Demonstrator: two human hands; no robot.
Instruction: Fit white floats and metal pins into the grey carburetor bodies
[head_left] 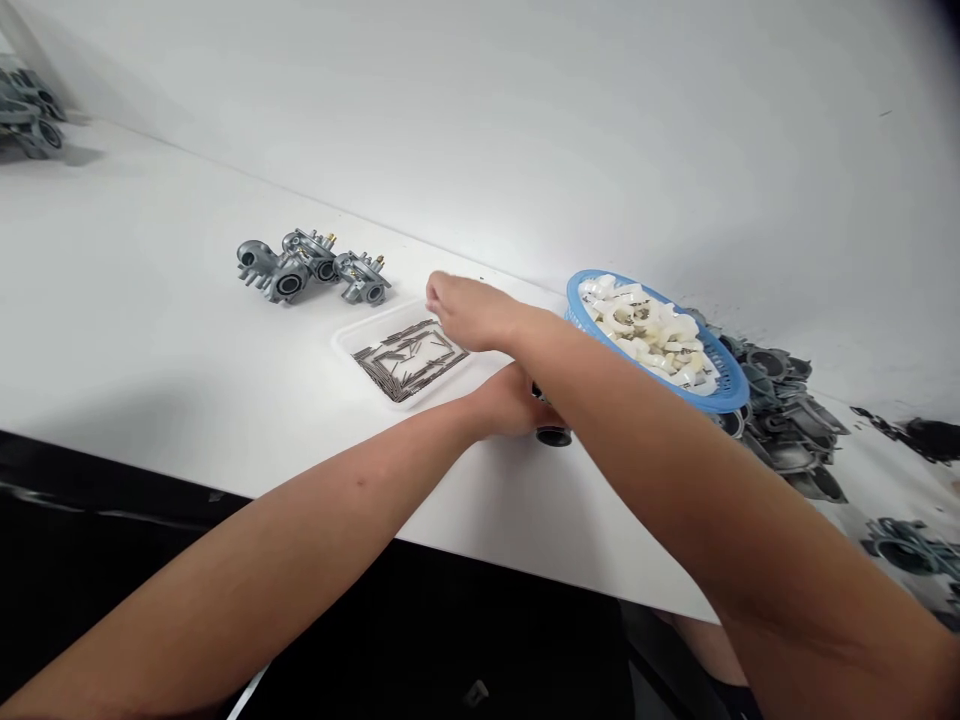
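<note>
My right hand (469, 310) reaches left across my other arm and hovers over the far edge of a clear shallow tray (352, 345) that holds several thin metal pins (409, 358); its fingers are drawn together, and what they hold, if anything, is hidden. My left hand (506, 405) lies under my right forearm, closed round a grey metal part (553, 435) of which only a dark round end shows. Three grey cast metal bodies (315, 268) stand in a row on the white table beyond the tray.
A blue basket (727, 395) full of white plastic pieces (649, 335) sits to the right of my hands. Behind and right of it lies a heap of dark grey castings (787, 425). More castings (30, 110) lie at the far left. The table's front edge (315, 515) runs below my arms.
</note>
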